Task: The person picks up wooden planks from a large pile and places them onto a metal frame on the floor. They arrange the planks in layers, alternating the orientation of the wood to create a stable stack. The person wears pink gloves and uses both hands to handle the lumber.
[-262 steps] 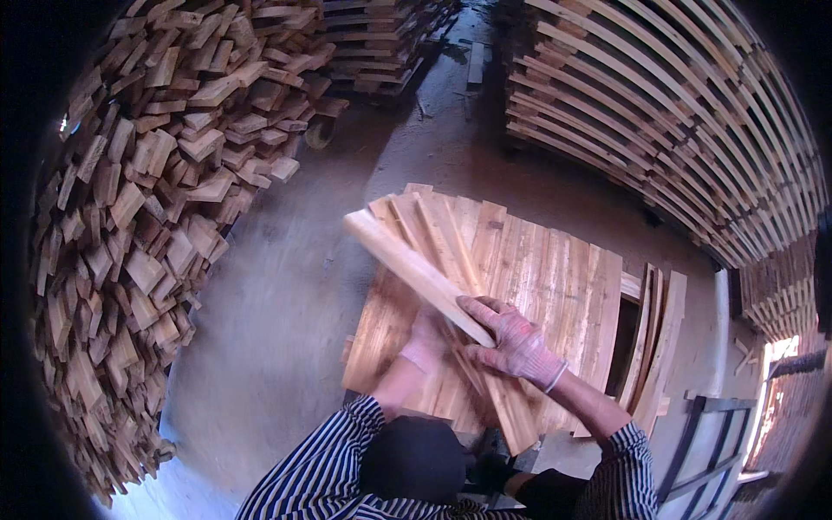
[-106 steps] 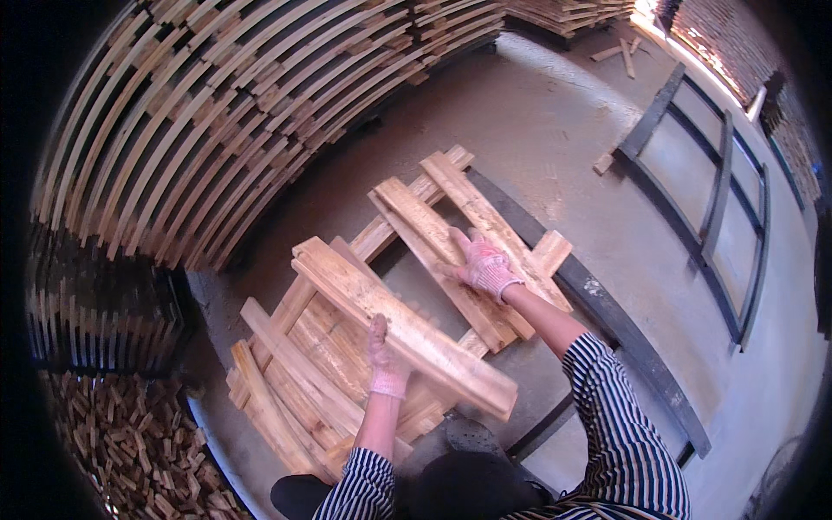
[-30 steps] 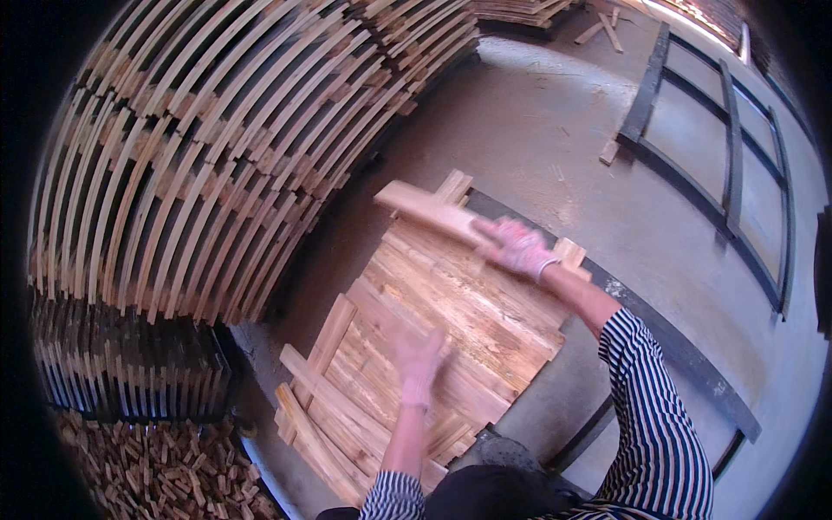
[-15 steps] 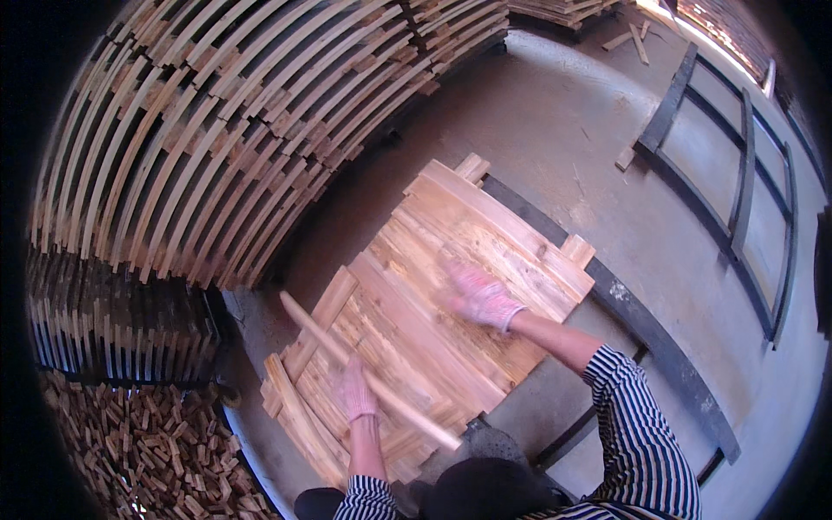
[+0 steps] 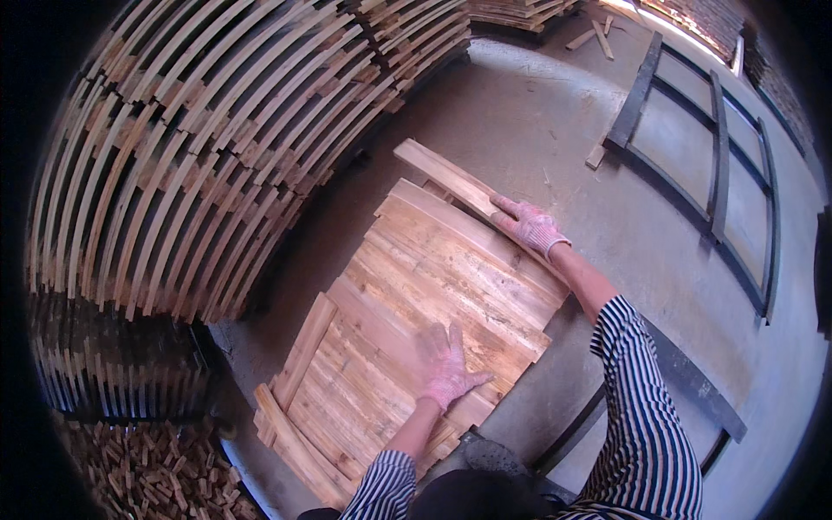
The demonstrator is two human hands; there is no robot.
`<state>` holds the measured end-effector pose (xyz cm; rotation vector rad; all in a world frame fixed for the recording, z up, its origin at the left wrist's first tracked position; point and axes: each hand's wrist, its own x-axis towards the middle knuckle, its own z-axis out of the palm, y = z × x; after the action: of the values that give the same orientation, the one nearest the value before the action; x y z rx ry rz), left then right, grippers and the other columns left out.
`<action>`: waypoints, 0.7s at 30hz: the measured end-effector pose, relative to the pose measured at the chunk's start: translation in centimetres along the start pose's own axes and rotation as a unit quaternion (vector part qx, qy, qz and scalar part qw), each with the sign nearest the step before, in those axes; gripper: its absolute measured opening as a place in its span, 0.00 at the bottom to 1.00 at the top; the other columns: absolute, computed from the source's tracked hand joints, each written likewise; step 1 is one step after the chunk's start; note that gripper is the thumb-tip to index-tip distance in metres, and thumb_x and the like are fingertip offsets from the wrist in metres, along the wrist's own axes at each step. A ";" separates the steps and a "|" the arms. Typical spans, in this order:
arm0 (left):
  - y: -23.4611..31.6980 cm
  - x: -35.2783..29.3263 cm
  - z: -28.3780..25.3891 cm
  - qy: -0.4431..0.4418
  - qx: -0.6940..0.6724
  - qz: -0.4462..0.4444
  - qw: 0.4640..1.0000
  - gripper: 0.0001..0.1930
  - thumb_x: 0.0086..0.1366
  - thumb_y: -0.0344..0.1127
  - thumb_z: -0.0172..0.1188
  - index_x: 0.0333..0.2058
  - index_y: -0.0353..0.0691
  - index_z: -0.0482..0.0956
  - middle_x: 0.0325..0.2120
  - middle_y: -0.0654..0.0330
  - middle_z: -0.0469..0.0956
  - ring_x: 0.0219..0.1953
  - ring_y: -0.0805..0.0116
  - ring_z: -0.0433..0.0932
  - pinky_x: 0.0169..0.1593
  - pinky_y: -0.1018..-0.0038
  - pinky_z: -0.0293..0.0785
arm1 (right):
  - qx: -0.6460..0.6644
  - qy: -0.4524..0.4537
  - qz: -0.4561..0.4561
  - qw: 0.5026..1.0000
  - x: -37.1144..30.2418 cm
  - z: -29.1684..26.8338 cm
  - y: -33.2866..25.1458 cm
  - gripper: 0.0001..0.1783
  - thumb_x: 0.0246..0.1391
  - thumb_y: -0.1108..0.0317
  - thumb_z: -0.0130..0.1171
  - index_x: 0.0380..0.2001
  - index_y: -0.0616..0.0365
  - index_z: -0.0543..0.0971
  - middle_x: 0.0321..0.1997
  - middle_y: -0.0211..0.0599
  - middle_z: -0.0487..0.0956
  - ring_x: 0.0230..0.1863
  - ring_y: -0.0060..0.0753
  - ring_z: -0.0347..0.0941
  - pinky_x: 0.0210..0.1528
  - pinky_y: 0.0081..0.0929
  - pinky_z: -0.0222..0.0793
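My left hand (image 5: 449, 373), in a pinkish work glove, lies with fingers spread over a panel of side-by-side wooden boards (image 5: 407, 260). Its fingertips are slightly blurred. At the panel's far right edge, my gloved right hand (image 5: 530, 225) grips a long wooden plank (image 5: 442, 173) near its middle, two fingers stretched along it. The plank runs along that edge, with a narrow gap to the boards at its far end. The underside of the right hand's grip is hidden. Along the panel's left side lies a shorter wooden piece (image 5: 303, 342), with another piece (image 5: 276, 416) nearer to me.
Tall stacks of wooden strips (image 5: 208, 147) stand at the left. Below them lies a heap of small wood offcuts (image 5: 156, 472). A dark frame (image 5: 718, 156) rests on the concrete floor (image 5: 520, 113) at the right. A dark bar (image 5: 693, 373) passes beside my right arm.
My left hand no longer holds the slim wooden stick and has moved right onto the boards. The right hand has gone from the boards to a plank at the far right edge.
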<state>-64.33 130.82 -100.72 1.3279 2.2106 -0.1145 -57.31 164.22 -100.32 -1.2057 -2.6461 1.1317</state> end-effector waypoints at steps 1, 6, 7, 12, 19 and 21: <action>-0.7 0.2 1.0 0.007 -0.046 0.008 0.999 0.73 0.49 0.75 0.70 0.77 0.32 0.39 0.75 0.24 0.37 0.77 0.26 0.30 0.76 0.39 0.22 | -0.035 -0.020 0.008 0.999 0.5 0.3 0.9 0.35 0.67 0.40 0.48 0.75 0.32 0.65 0.68 0.58 0.74 0.69 0.56 0.71 0.71 0.46 0.66; -0.5 1.6 2.6 0.007 -0.020 0.015 1.000 0.77 0.45 0.77 0.70 0.77 0.33 0.37 0.75 0.26 0.33 0.77 0.24 0.25 0.75 0.36 0.17 | -0.001 -0.083 -0.064 0.995 3.0 -0.1 6.0 0.35 0.69 0.44 0.49 0.76 0.35 0.62 0.75 0.46 0.69 0.72 0.53 0.67 0.75 0.41 0.61; 0.0 1.9 2.9 0.007 -0.031 0.013 0.999 0.77 0.44 0.78 0.70 0.77 0.33 0.37 0.75 0.26 0.32 0.77 0.24 0.25 0.75 0.36 0.17 | -0.041 -0.127 -0.089 0.987 4.1 -1.4 7.1 0.38 0.67 0.45 0.53 0.78 0.34 0.58 0.77 0.42 0.68 0.74 0.52 0.66 0.76 0.41 0.59; -1.2 1.3 3.1 0.015 -0.091 0.026 0.995 0.74 0.47 0.74 0.71 0.78 0.35 0.38 0.76 0.29 0.36 0.79 0.31 0.28 0.77 0.40 0.19 | 0.094 -0.096 0.038 0.990 4.4 -0.8 2.4 0.42 0.65 0.52 0.59 0.78 0.48 0.60 0.78 0.46 0.66 0.76 0.46 0.62 0.77 0.37 0.56; -3.9 -0.3 0.5 0.087 -0.118 0.019 0.989 0.60 0.56 0.61 0.72 0.78 0.44 0.46 0.75 0.35 0.50 0.79 0.39 0.43 0.80 0.49 0.37 | 0.169 -0.072 -0.075 0.980 -2.8 2.3 -3.6 0.35 0.67 0.57 0.53 0.73 0.62 0.66 0.68 0.49 0.76 0.67 0.40 0.71 0.72 0.33 0.61; -5.2 -1.5 -1.3 0.087 -0.152 -0.040 0.984 0.58 0.57 0.61 0.71 0.77 0.44 0.49 0.74 0.34 0.52 0.78 0.38 0.46 0.79 0.48 0.39 | 0.087 -0.087 -0.096 0.988 -3.8 5.3 -2.9 0.34 0.66 0.62 0.59 0.72 0.58 0.67 0.67 0.54 0.75 0.68 0.46 0.71 0.73 0.38 0.61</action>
<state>-68.70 127.46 -99.93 1.1168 2.3124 0.3085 -58.08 157.21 -101.39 -0.8370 -2.6425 1.4554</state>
